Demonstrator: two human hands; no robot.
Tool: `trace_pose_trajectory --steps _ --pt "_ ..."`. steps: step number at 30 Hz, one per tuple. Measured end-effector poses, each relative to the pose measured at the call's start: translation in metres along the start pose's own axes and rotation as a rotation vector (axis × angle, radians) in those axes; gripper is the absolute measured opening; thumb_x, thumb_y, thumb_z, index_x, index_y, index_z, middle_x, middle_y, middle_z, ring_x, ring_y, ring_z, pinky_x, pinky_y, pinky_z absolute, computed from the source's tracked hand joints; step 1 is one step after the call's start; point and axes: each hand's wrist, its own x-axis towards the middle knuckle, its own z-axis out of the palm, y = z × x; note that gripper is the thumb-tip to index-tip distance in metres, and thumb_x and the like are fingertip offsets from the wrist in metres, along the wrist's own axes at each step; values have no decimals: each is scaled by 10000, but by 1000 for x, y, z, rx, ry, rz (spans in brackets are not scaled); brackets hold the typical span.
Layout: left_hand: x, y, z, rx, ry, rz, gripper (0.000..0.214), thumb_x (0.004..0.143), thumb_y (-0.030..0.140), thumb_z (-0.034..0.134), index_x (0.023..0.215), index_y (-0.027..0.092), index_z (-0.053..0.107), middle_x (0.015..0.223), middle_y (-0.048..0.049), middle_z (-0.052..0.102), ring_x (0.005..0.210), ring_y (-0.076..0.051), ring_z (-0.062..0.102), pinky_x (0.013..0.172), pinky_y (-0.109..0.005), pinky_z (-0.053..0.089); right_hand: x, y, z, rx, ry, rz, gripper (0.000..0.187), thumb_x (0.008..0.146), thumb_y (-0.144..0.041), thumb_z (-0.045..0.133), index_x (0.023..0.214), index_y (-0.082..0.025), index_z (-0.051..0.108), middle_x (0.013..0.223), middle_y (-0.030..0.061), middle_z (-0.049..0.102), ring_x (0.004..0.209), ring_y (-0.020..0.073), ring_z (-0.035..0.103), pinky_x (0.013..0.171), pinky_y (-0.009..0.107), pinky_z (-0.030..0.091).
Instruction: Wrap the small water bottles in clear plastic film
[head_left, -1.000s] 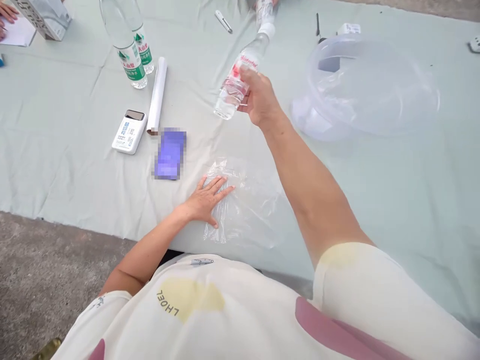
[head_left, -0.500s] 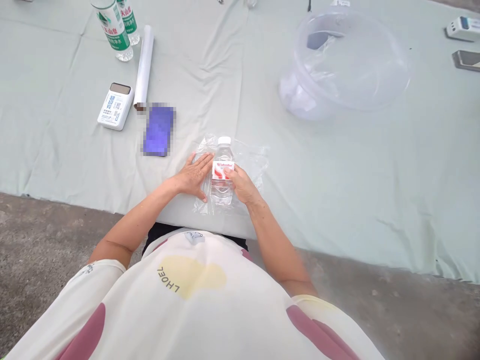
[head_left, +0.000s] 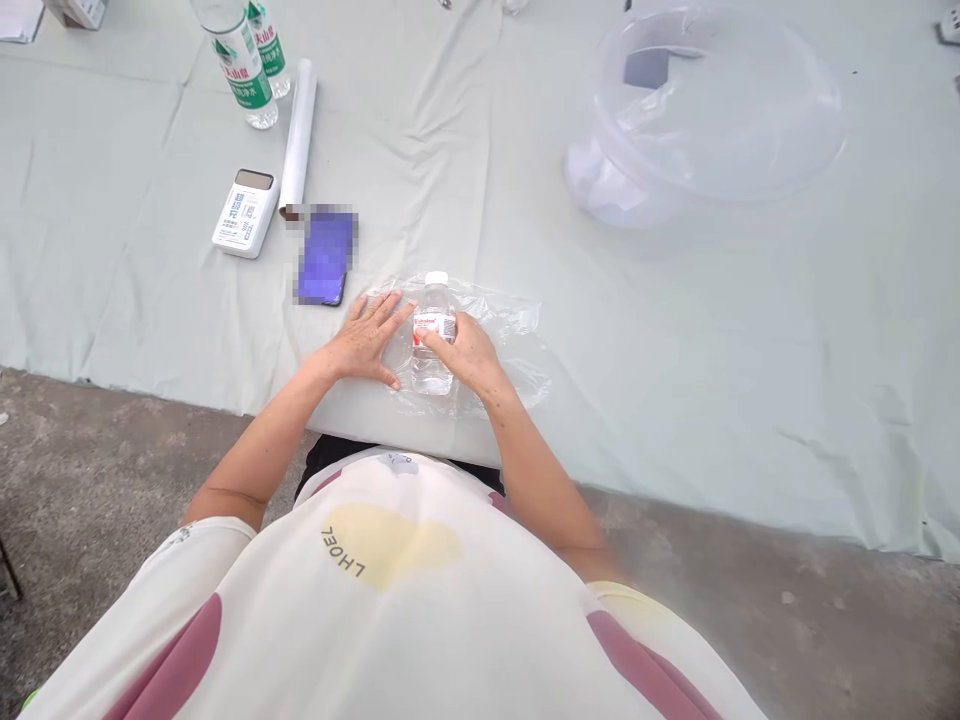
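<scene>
A small clear water bottle (head_left: 432, 340) with a white cap and a red-and-white label stands upright on a clear plastic bag (head_left: 510, 330) near the table's front edge. My right hand (head_left: 466, 352) is wrapped round the bottle's side. My left hand (head_left: 364, 340) lies flat with fingers spread on the bag's left part, just left of the bottle.
A pale green cloth (head_left: 675, 340) covers the table. A phone (head_left: 325, 257), a white power bank (head_left: 245, 212) and a white roll (head_left: 298, 135) lie at the left, with two green-labelled bottles (head_left: 247, 60) behind. A large clear plastic basin (head_left: 712, 110) stands at the far right.
My right hand brought the small bottle from far across the table down onto the plastic bag in front of me. My left hand stayed flat on the bag.
</scene>
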Motion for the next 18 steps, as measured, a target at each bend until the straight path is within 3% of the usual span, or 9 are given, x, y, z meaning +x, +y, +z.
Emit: trace_pose_trajectory --steps 6,9,12,14,16,18 --pt "-23 -3 -17 30 -2 -126 1231 605 590 830 1580 249 159 1664 -177 66 1529 -393 45 1192 -607 12 -3 -12 3 -136 3 8 619 777 -760 525 1018 -190 551 1117 138 610 1001 302 600 793 423 488" --pt "-39 11 -19 -44 122 -165 1007 745 530 748 1558 258 220 1642 -150 200 1519 -348 164 1198 -555 159 -5 -19 5 -192 -11 24 652 802 -775 480 1056 -177 538 1180 171 572 1043 325 594 821 441 483" --pt "-50 29 -9 -136 325 -332 586 897 445 585 1412 193 461 1416 -151 527 1337 -294 471 1088 -456 389 -6 -23 8 -230 -31 47 670 809 -794 454 1057 -176 531 1203 177 546 926 301 624 769 437 494" --pt "-54 41 2 -193 374 -474 398 935 452 516 1193 167 623 1178 -136 647 1143 -279 589 982 -425 465 -6 -24 10 -248 -29 56 656 810 -790 463 1046 -182 534 1200 166 544 852 272 626 754 439 498" --pt "-54 52 11 -255 355 -539 389 950 491 480 1052 171 675 1047 -118 664 1036 -266 615 914 -405 488 -6 -23 10 -240 -23 46 633 822 -775 465 1046 -188 546 1178 156 559 861 264 622 770 439 501" --pt "-52 63 18 -301 343 -545 412 955 517 465 1065 180 675 1025 -105 662 1012 -256 616 884 -390 491 -7 -22 8 -198 -21 12 645 840 -770 440 1097 -191 561 1178 154 579 955 280 616 812 441 503"
